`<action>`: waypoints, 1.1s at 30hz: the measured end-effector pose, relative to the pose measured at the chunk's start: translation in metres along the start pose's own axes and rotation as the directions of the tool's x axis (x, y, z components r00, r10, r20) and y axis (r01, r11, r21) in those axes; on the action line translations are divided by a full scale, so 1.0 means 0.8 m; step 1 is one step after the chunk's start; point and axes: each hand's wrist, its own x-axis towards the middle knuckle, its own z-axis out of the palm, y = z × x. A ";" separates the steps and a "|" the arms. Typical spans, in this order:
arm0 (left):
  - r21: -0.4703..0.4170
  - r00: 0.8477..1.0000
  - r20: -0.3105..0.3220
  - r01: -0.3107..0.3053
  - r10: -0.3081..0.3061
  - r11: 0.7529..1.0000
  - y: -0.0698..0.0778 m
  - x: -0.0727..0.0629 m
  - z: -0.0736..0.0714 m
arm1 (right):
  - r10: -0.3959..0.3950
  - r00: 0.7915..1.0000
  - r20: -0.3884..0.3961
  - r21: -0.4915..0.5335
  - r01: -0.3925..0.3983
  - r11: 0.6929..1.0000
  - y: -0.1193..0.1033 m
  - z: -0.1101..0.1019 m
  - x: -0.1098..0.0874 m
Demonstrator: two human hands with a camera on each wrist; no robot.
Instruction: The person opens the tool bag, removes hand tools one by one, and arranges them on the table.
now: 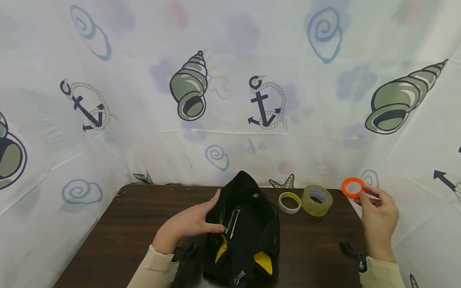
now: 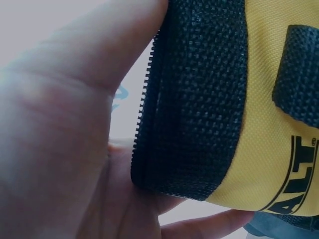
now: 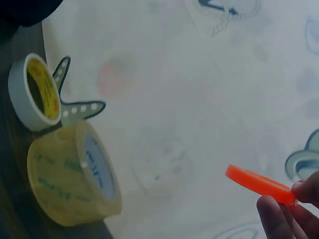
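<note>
A black tool bag [image 1: 242, 240] with yellow panels stands on the table, its top gaping. My left hand [image 1: 191, 222] holds the bag's left rim, thumb on one side and fingers on the other. In the left wrist view the zippered black edge [image 2: 194, 99] lies between thumb and fingers, beside yellow fabric [image 2: 271, 114] with partial lettering. Off the table's right side, my right hand [image 1: 379, 214] pinches a thin orange tape roll [image 1: 353, 187] by its edge. The right wrist view shows this orange roll [image 3: 259, 185] nearly edge-on between thumb and fingertips.
Right of the bag, a narrow white tape roll [image 1: 289, 203] with a yellow core sits beside a wide clear packing tape roll [image 1: 317, 201]. Both are near the back edge of the dark wooden table [image 1: 144, 220]. Behind hangs a sea-patterned cloth [image 1: 230, 152].
</note>
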 end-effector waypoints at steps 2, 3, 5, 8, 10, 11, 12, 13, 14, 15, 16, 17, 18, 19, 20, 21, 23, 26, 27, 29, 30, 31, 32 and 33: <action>0.003 1.000 -0.003 0.002 -0.002 1.000 -0.001 0.000 0.000 | 0.027 1.000 -0.009 0.001 -0.027 1.000 0.012 -0.002 0.005; 0.003 1.000 -0.003 0.005 -0.005 1.000 -0.001 0.000 0.000 | 0.057 0.998 -0.012 0.014 -0.057 0.998 0.019 -0.002 0.008; 0.008 1.000 -0.006 0.008 -0.008 1.000 -0.001 0.000 0.001 | 0.123 0.992 -0.003 0.070 -0.123 0.990 0.033 -0.002 0.012; 0.010 1.000 -0.010 0.012 -0.012 1.000 -0.002 0.000 0.002 | 0.233 0.972 0.026 0.149 -0.234 0.961 0.057 0.001 0.015; 0.012 1.000 -0.013 0.014 -0.014 1.000 -0.003 0.000 0.002 | 0.281 0.959 0.040 0.186 -0.283 0.941 0.075 0.003 0.014; 0.011 1.000 -0.013 0.016 -0.016 1.000 -0.003 0.000 0.003 | 0.299 0.953 0.048 0.192 -0.302 0.934 0.084 0.004 0.014; 0.009 1.000 -0.013 0.017 -0.017 1.000 -0.003 0.000 0.003 | 0.309 0.950 0.054 0.189 -0.314 0.931 0.093 0.004 0.013; 0.010 1.000 -0.013 0.018 -0.018 1.000 -0.003 0.000 0.003 | 0.320 0.946 0.057 0.185 -0.325 0.927 0.102 0.004 0.012; 0.010 1.000 -0.013 0.017 -0.017 1.000 -0.003 0.001 0.003 | 0.332 0.941 0.065 0.191 -0.338 0.922 0.111 0.005 0.011; 0.010 1.000 -0.010 0.018 -0.017 1.000 -0.003 0.001 0.003 | 0.347 0.935 0.073 0.174 -0.354 0.919 0.121 0.005 0.010; 0.011 1.000 -0.007 0.018 -0.018 1.000 -0.003 0.002 0.002 | 0.367 0.926 0.085 0.165 -0.376 0.912 0.129 0.005 0.010; 0.011 1.000 -0.007 0.016 -0.016 1.000 -0.003 0.002 0.002 | 0.387 0.917 0.101 0.140 -0.398 0.907 0.138 0.005 0.009; 0.011 1.000 -0.008 0.014 -0.014 1.000 -0.003 0.003 0.001 | 0.397 0.911 0.115 0.111 -0.409 0.906 0.146 0.006 0.008; 0.012 1.000 -0.011 0.011 -0.011 1.000 -0.002 0.003 0.001 | 0.404 0.905 0.131 0.077 -0.416 0.906 0.153 0.007 0.008; 0.012 1.000 -0.012 0.008 -0.008 1.000 -0.002 0.003 0.001 | 0.402 0.903 0.152 0.024 -0.410 0.912 0.159 0.008 0.008; 0.011 1.000 -0.011 0.007 -0.006 1.000 -0.002 0.004 0.000 | 0.401 0.901 0.166 -0.042 -0.400 0.916 0.165 0.008 0.007; 0.013 1.000 -0.011 0.003 -0.003 1.000 -0.002 0.004 0.000 | 0.386 0.902 0.193 -0.172 -0.357 0.918 0.172 0.009 0.007; 0.016 1.000 -0.006 0.002 -0.002 1.000 -0.002 0.003 0.001 | 0.367 0.904 0.217 -0.298 -0.297 0.907 0.177 0.009 0.007; 0.017 1.000 -0.004 0.003 -0.003 1.000 -0.001 0.003 0.001 | 0.370 0.902 0.223 -0.314 -0.293 0.903 0.178 0.009 0.007; 0.015 1.000 -0.005 0.004 -0.004 1.000 -0.001 0.003 0.001 | 0.371 0.898 0.236 -0.318 -0.289 0.903 0.178 0.008 0.007; 0.013 1.000 -0.006 0.003 -0.003 1.000 -0.001 0.003 0.002 | 0.369 0.897 0.243 -0.322 -0.285 0.903 0.177 0.006 0.008; 0.012 1.000 -0.007 0.004 -0.004 1.000 -0.001 0.003 0.002 | 0.371 0.895 0.248 -0.323 -0.285 0.903 0.177 0.005 0.008; 0.011 1.000 -0.006 0.003 -0.003 1.000 -0.001 0.004 0.003 | 0.375 0.892 0.253 -0.322 -0.287 0.902 0.176 0.004 0.008; 0.009 1.000 -0.003 0.003 -0.003 1.000 0.000 0.004 0.003 | 0.378 0.889 0.259 -0.324 -0.289 0.901 0.176 0.002 0.008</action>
